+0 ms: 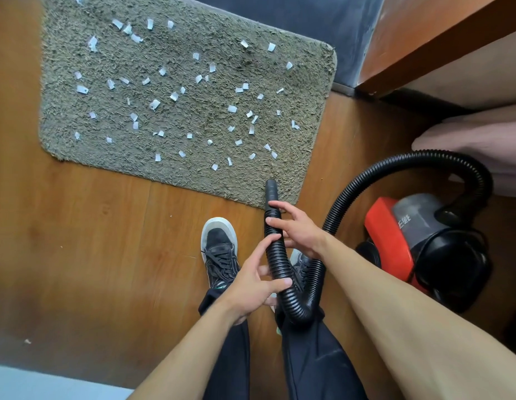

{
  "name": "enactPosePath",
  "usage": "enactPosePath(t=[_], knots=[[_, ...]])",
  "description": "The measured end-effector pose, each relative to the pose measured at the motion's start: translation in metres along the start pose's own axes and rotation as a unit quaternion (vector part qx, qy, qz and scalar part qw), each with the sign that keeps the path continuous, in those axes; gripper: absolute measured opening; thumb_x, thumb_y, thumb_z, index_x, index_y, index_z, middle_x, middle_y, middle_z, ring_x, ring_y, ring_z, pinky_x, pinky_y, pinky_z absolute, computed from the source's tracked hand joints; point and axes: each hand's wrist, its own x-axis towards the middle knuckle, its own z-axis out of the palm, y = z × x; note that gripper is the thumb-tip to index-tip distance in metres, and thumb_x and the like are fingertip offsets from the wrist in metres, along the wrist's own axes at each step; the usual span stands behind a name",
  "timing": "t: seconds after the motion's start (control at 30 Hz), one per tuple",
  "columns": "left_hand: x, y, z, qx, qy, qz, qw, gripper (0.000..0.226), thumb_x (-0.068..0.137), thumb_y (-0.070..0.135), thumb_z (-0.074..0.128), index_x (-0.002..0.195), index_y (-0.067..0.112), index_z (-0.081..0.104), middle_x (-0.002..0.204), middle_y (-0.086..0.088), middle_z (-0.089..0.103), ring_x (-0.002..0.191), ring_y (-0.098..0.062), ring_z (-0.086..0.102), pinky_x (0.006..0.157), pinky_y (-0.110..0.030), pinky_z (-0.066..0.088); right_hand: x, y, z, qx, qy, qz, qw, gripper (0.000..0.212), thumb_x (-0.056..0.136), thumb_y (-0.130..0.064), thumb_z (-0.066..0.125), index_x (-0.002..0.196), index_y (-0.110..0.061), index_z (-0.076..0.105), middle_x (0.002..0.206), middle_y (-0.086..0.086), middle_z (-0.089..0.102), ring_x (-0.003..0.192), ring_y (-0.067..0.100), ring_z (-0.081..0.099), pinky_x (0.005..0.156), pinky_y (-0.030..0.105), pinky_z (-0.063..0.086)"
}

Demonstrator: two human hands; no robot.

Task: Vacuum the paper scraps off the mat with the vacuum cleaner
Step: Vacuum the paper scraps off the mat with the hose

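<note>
A grey shaggy mat is lying on a wooden floor, and many white paper scraps are lying scattered over most of its surface. A person is standing just off the mat's near edge, with one black shoe pointing toward it. The right hand is curling its fingers round the black ribbed hose just behind the smooth nozzle. The nozzle's tip is showing over the mat's near right corner; whether it is touching the pile cannot be told. The left hand is gripping the same hose farther back from the mat, thumb over the top and fingers underneath. The hose is looping away to the red and black vacuum cleaner, which is sitting on the floor to the right of the mat.
</note>
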Motion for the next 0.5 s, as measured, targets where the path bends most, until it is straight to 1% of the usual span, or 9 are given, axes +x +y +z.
enactPosePath(t=[0.13, 0.17, 0.23, 0.3, 0.4, 0.5], knots=[[0.002, 0.002, -0.003, 0.005, -0.002, -0.001, 1.0, 0.083, 0.086, -0.004, 0.07, 0.137, 0.054, 0.04, 0.108, -0.011, 0.071, 0.101, -0.03, 0.072, 0.077, -0.048, 0.06, 0.002, 0.0, 0.003, -0.013, 0.014, -0.01, 1.0, 0.038, 0.091, -0.011, 0.067, 0.126, -0.025, 0.059, 0.11, 0.012, 0.063, 0.079, 0.019, 0.065, 0.065, 0.034, 0.057], [0.001, 0.002, -0.003, 0.006, -0.003, 0.0, 1.0, 0.083, 0.086, -0.005, 0.07, 0.137, 0.054, 0.04, 0.109, -0.012, 0.07, 0.101, -0.029, 0.072, 0.076, -0.047, 0.06, 0.002, 0.0, 0.004, -0.016, 0.019, -0.016, 1.0, 0.037, 0.091, -0.011, 0.067, 0.125, -0.024, 0.06, 0.109, 0.012, 0.063, 0.079, 0.018, 0.065, 0.065, 0.034, 0.057], [0.0, 0.004, -0.004, 0.008, -0.003, 0.004, 1.0, 0.083, 0.087, -0.005, 0.069, 0.137, 0.055, 0.04, 0.11, -0.014, 0.069, 0.101, -0.03, 0.071, 0.076, -0.045, 0.06, 0.001, -0.001, 0.006, -0.02, 0.028, -0.033, 0.999, 0.035, 0.092, -0.011, 0.066, 0.123, -0.024, 0.061, 0.104, 0.012, 0.063, 0.081, 0.018, 0.066, 0.066, 0.034, 0.058], [0.0, 0.009, -0.005, 0.012, 0.0, 0.01, 1.0, 0.083, 0.087, -0.005, 0.068, 0.136, 0.056, 0.041, 0.113, -0.017, 0.067, 0.103, -0.032, 0.07, 0.079, -0.047, 0.06, 0.001, -0.007, 0.009, -0.018, 0.03, -0.052, 0.998, 0.035, 0.092, -0.01, 0.065, 0.124, -0.024, 0.061, 0.099, 0.009, 0.063, 0.081, 0.017, 0.066, 0.065, 0.032, 0.057], [0.004, 0.017, -0.009, 0.016, 0.0, 0.02, 1.0, 0.083, 0.087, -0.004, 0.069, 0.136, 0.057, 0.04, 0.118, -0.022, 0.063, 0.1, -0.03, 0.07, 0.077, -0.044, 0.06, 0.006, -0.017, 0.01, -0.017, 0.036, -0.065, 0.997, 0.036, 0.092, -0.009, 0.065, 0.124, -0.025, 0.061, 0.099, 0.01, 0.063, 0.081, 0.018, 0.066, 0.065, 0.032, 0.057], [0.01, 0.027, -0.014, 0.034, -0.001, 0.03, 0.999, 0.083, 0.088, -0.002, 0.068, 0.136, 0.059, 0.04, 0.112, -0.017, 0.063, 0.095, -0.026, 0.07, 0.078, -0.047, 0.061, 0.014, -0.024, 0.012, -0.013, 0.053, -0.071, 0.996, 0.035, 0.092, -0.009, 0.065, 0.123, -0.026, 0.061, 0.099, 0.012, 0.063, 0.081, 0.019, 0.065, 0.07, 0.037, 0.06]])
